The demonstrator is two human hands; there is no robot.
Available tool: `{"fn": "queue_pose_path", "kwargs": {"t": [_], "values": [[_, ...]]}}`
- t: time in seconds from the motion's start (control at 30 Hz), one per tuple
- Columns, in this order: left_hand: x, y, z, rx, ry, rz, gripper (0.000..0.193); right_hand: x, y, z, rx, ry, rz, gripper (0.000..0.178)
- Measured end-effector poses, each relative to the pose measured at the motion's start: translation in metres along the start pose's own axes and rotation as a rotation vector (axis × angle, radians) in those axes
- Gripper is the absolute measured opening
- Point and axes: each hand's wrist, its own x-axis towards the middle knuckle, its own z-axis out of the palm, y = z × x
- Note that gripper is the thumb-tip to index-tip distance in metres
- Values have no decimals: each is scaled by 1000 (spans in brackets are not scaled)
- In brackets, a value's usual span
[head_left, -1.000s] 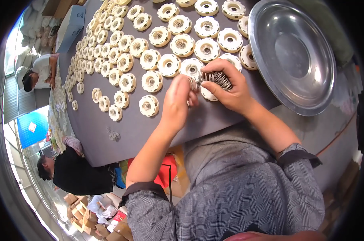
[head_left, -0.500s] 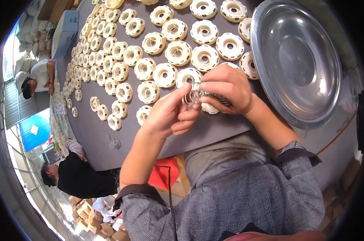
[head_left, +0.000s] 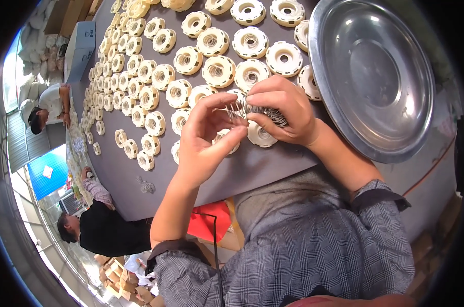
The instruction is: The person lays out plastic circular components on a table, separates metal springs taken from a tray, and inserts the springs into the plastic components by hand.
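A bunch of thin metal coil springs point(head_left: 273, 113) lies nested in my right hand point(head_left: 292, 110), with its fingers and thumb closed round it. At the left end of the bunch, my left hand point(head_left: 201, 140) curls its fingers and thumb about a few looser coils point(head_left: 235, 109). Behind and below the hands stand cream plastic rings point(head_left: 262, 134) with notched rims, partly covered by my fingers. Many nearby rings, such as one cream ring point(head_left: 218, 71), have a spring in the middle. Others, like the ring point(head_left: 284, 59) by the basin, show only a dark centre hole.
A large round steel basin point(head_left: 321, 97) stands at the right table edge. Rows of cream rings cover the far and left grey table point(head_left: 191, 179). A small tangle of springs point(head_left: 146, 185) lies near the left front edge. Two people point(head_left: 109, 230) are at the left.
My left hand's thumb and fingers have spread from a tight pinch to a wider curl round the coils. The right hand still grips the bunch. The view has shifted slightly.
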Motion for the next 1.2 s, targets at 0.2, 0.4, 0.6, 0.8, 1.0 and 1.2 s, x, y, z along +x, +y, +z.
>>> {"fn": "queue_pose_path", "kwargs": {"t": [0.2, 0.4, 0.6, 0.8, 1.0, 1.2], "values": [[-3, 3, -4, -45, -44, -135, 21, 2, 3, 0, -53, 17, -68, 29], [1, -10, -12, -717, -298, -674, 47, 1, 5, 1, -94, -3, -120, 26], [8, -18, -9, -958, -544, -659, 42, -3, 1, 3, -81, -29, -153, 26], [2, -6, 7, -117, -13, -95, 24, -2, 3, 3, -67, -25, -52, 30], [-9, -19, 6, 60, -7, 244, 34, -1, 2, 3, -82, -4, -24, 29], [-6, -10, -5, -293, 33, -98, 23, -2, 5, 3, -131, -2, -72, 27]]}}
